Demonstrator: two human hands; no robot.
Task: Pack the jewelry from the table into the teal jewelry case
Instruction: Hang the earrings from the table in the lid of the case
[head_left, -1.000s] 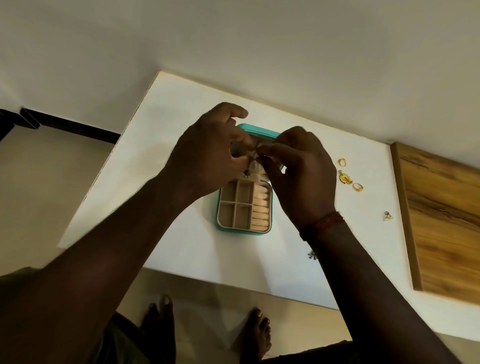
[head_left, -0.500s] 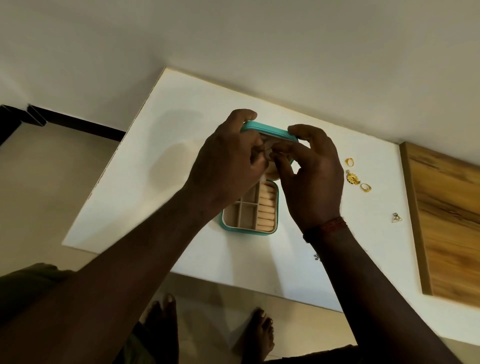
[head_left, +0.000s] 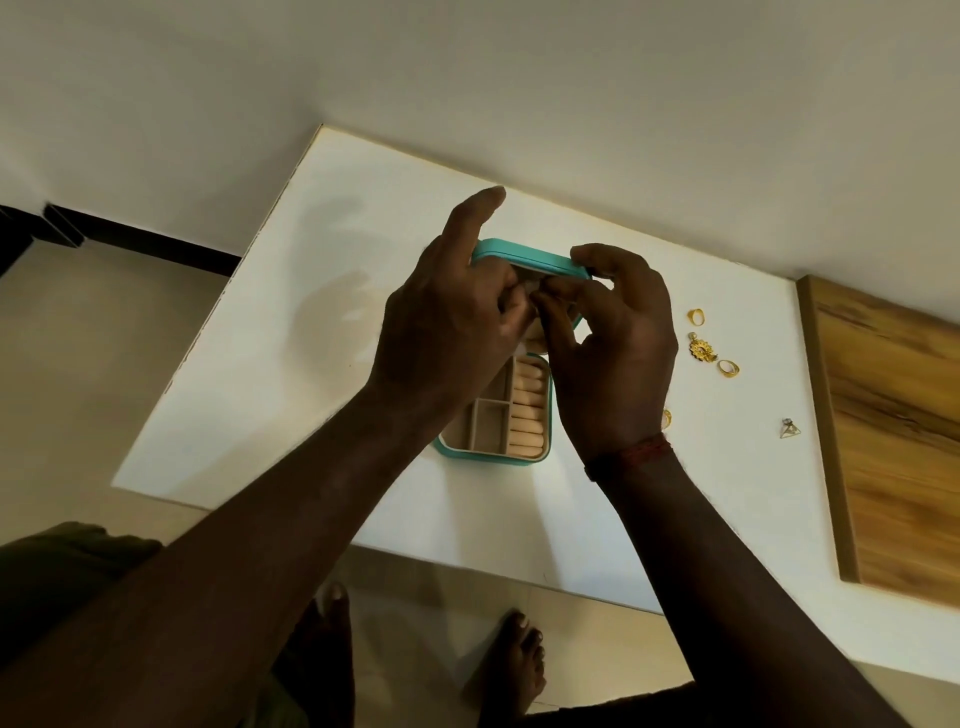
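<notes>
The teal jewelry case (head_left: 488, 457) lies open in the middle of the white table (head_left: 291, 332), showing beige compartments and ring rolls. Its lid (head_left: 524, 257) stands upright at the far side. My left hand (head_left: 447, 322) pinches a small pale piece against the inside of the lid, index finger raised. My right hand (head_left: 618, 353) holds the lid's right corner, and its fingertips meet the left hand's. Loose jewelry lies to the right: a gold ring (head_left: 696, 316), a gold pendant (head_left: 702, 349), a second gold ring (head_left: 728, 368) and a silver triangular piece (head_left: 789, 427).
Another gold piece (head_left: 667, 417) peeks out behind my right wrist. A wooden board (head_left: 893, 441) covers the table's right end. The wall runs close behind the case. The table's near edge (head_left: 467, 564) sits above my bare feet.
Both hands rose from above the case's compartments to the inside of the upright lid. The right index finger now hooks over the lid's top corner.
</notes>
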